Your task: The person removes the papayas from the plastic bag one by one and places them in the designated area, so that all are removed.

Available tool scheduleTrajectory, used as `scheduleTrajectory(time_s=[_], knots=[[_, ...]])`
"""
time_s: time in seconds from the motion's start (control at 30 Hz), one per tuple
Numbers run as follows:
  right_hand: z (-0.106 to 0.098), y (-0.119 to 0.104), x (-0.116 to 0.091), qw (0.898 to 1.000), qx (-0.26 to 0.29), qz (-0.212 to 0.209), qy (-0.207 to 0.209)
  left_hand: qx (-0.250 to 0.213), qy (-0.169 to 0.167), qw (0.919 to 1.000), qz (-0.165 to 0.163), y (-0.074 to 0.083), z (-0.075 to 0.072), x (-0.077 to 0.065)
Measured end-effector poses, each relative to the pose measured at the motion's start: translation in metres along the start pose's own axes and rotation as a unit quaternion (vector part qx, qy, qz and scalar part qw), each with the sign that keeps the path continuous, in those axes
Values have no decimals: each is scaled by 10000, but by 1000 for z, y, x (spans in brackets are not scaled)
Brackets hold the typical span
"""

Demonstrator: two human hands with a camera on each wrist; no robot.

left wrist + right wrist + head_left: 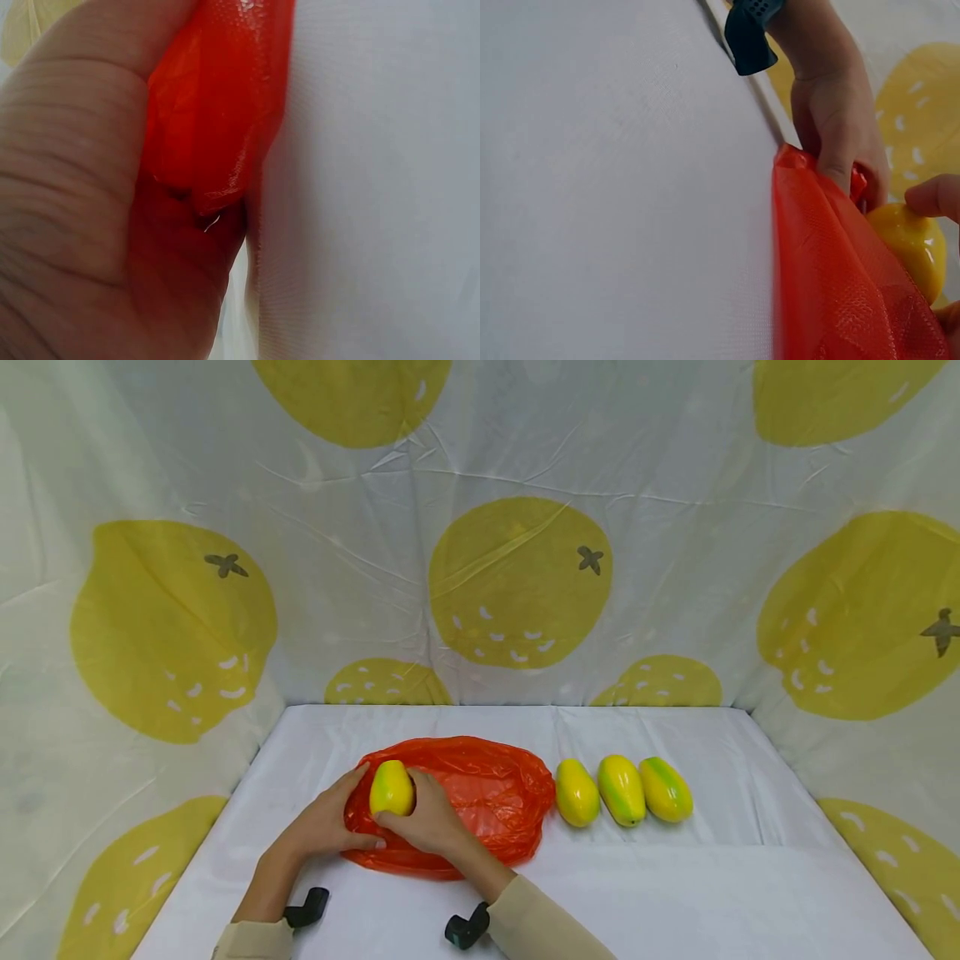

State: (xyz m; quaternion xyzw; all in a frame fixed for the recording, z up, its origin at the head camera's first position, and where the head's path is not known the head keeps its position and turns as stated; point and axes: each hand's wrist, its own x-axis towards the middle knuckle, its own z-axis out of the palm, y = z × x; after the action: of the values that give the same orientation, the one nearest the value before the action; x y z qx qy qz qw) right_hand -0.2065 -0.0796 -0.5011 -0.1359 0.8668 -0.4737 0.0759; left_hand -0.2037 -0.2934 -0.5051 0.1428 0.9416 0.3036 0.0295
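A red plastic bag (487, 793) lies spread with its mouth facing up. My right hand (427, 814) grips a yellow papaya (392, 789) with a green streak, over the bag's left part. Thumb and fingers press the fruit from opposite sides; its glossy end (911, 251) shows in the right wrist view. At the bag's left edge, my left hand (326, 818) holds the film between thumb and fingers, close beside the papaya. The left wrist view shows red film (225, 112) running between the thumb and the fingers, whose tips are partly hidden.
Three more yellow-green papayas stand in a row right of the bag: one (577, 793) close to its edge, a middle one (622, 790) and the far one (666, 789). White cloth covers the table (675, 893). A fruit-printed curtain (517, 468) encloses the back and sides.
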Motion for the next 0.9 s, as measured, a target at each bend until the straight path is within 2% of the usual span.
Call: scheduleTrajectory(time_s=[0.2,0.43,0.9], knots=[[-7,2,-3,10000,-50,-69,40,64,-12,10000,8,-1,1,0],[-18,2,-9,9997,71,-225,51,115,-77,9996,-233,1,-1,-1],[-44,1,-18,9988,109,-467,-12,-40,-145,9989,-446,3,0,-1]])
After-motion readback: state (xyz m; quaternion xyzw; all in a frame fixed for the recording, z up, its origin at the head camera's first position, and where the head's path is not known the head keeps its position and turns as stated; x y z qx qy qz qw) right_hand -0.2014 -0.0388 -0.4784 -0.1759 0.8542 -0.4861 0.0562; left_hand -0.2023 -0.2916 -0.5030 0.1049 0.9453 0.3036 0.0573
